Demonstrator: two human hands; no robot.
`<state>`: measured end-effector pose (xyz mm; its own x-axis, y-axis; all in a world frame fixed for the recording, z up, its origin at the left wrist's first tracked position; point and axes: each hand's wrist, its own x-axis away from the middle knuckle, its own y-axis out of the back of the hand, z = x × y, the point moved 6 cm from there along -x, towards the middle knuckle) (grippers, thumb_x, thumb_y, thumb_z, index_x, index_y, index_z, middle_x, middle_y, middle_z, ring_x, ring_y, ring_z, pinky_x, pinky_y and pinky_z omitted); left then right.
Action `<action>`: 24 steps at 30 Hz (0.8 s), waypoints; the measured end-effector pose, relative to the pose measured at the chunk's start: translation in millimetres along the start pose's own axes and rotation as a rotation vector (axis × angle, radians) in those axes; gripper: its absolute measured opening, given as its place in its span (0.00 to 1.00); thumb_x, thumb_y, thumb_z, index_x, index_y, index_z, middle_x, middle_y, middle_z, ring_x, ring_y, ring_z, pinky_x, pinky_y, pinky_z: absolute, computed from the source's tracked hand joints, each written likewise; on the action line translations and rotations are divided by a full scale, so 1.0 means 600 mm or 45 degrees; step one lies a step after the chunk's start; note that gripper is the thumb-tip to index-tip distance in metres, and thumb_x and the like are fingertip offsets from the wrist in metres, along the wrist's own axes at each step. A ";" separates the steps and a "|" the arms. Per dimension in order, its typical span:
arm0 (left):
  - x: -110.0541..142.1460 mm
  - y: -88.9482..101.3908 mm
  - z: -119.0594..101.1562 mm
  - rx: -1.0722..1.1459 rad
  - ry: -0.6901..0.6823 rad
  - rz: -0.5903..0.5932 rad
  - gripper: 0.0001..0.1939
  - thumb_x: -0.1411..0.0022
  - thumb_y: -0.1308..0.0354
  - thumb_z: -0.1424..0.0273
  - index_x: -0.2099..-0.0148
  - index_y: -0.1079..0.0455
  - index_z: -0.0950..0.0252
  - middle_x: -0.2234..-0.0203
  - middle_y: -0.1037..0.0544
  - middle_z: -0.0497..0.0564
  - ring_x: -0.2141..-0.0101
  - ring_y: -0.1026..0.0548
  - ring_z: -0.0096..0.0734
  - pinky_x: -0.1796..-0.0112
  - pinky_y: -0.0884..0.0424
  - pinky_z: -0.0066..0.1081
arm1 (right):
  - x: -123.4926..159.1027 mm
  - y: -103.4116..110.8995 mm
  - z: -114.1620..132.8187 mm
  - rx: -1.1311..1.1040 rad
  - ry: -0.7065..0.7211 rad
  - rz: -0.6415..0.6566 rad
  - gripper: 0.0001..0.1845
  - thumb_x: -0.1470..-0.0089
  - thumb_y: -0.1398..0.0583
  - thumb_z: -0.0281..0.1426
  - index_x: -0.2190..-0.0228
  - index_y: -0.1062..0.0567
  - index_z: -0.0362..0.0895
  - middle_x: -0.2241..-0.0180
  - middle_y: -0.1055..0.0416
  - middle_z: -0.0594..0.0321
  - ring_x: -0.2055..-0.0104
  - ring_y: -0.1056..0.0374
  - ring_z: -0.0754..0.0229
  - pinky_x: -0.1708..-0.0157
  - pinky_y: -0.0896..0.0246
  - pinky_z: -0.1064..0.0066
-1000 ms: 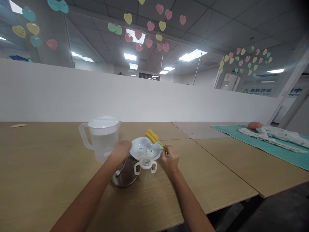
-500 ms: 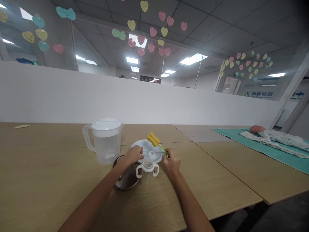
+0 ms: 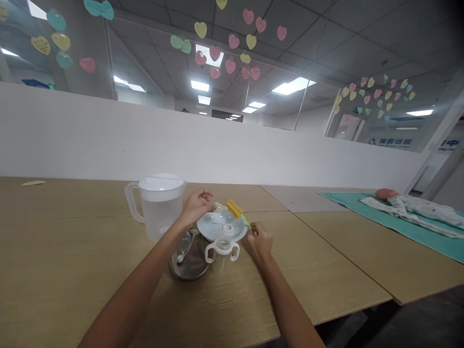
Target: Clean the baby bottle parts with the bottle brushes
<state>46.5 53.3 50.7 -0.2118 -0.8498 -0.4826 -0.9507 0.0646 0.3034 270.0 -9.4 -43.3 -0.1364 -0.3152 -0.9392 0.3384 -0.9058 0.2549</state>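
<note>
My left hand (image 3: 195, 205) is raised above the white plate (image 3: 217, 228), its fingers pinched on a small clear piece (image 3: 219, 208) I cannot name. My right hand (image 3: 260, 240) grips the green handle of a yellow sponge brush (image 3: 235, 209), whose head points at that clear piece. In front of the plate stands a two-handled baby bottle (image 3: 222, 251). A small white cap (image 3: 227, 229) lies on the plate. A steel bowl (image 3: 188, 256) holding small parts sits left of the bottle. Behind it stands a lidded clear water jug (image 3: 159, 205).
A white partition wall runs along the table's far edge. At the right, a teal mat (image 3: 416, 224) carries a baby doll in patterned clothes (image 3: 416, 209). A small yellow scrap (image 3: 33, 183) lies far left. The table's front edge drops off at lower right.
My left hand moved from the bowl to the plate, then lifted a small clear piece up toward the sponge head. My right hand kept hold of the brush.
</note>
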 end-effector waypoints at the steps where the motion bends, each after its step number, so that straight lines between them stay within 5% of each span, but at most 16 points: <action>1: 0.002 0.004 -0.012 -0.058 -0.038 -0.023 0.18 0.56 0.39 0.71 0.61 0.38 0.66 0.70 0.35 0.44 0.77 0.30 0.21 0.74 0.33 0.24 | -0.001 0.003 0.001 -0.017 0.011 -0.021 0.10 0.55 0.50 0.23 0.75 0.30 0.42 0.79 0.33 0.64 0.79 0.39 0.66 0.78 0.48 0.77; 5: 0.015 0.011 -0.036 -0.699 -0.244 -0.174 0.09 0.50 0.48 0.78 0.64 0.35 0.66 0.71 0.32 0.48 0.72 0.30 0.27 0.71 0.34 0.26 | 0.000 0.018 0.030 -0.265 0.260 -0.084 0.09 0.52 0.49 0.21 0.71 0.30 0.42 0.74 0.31 0.63 0.73 0.34 0.65 0.74 0.42 0.78; 9: 0.014 0.010 -0.030 -1.015 -0.289 -0.098 0.17 0.51 0.54 0.84 0.60 0.34 0.66 0.66 0.29 0.52 0.68 0.29 0.30 0.68 0.34 0.28 | 0.001 0.034 0.039 -0.314 0.317 -0.193 0.08 0.50 0.47 0.20 0.69 0.31 0.42 0.73 0.30 0.61 0.72 0.34 0.65 0.73 0.41 0.77; 16: 0.029 0.044 -0.037 -0.646 0.096 0.547 0.14 0.57 0.44 0.77 0.63 0.36 0.66 0.72 0.25 0.48 0.71 0.27 0.29 0.71 0.32 0.25 | -0.003 0.032 0.027 -0.252 0.216 -0.202 0.07 0.50 0.48 0.22 0.71 0.31 0.42 0.74 0.31 0.62 0.74 0.36 0.66 0.75 0.43 0.76; 20: 0.084 0.010 0.008 -0.471 0.503 1.240 0.22 0.65 0.38 0.75 0.64 0.39 0.64 0.71 0.23 0.47 0.73 0.26 0.31 0.74 0.32 0.27 | 0.000 0.026 0.023 -0.234 0.178 -0.165 0.08 0.49 0.49 0.22 0.71 0.31 0.42 0.74 0.31 0.62 0.75 0.36 0.66 0.76 0.44 0.77; 24: 0.103 -0.035 0.062 -0.473 0.683 1.431 0.21 0.70 0.39 0.79 0.71 0.43 0.64 0.77 0.23 0.45 0.76 0.26 0.32 0.77 0.33 0.27 | -0.001 0.027 0.021 -0.244 0.164 -0.166 0.07 0.50 0.49 0.22 0.72 0.31 0.42 0.75 0.31 0.63 0.76 0.37 0.66 0.77 0.45 0.77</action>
<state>44.7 18.6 -15.9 -0.6483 -0.5328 0.5440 -0.1752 0.7996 0.5744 263.9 -27.6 -35.5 -0.0754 -0.1494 -0.9859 0.4975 -0.8625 0.0926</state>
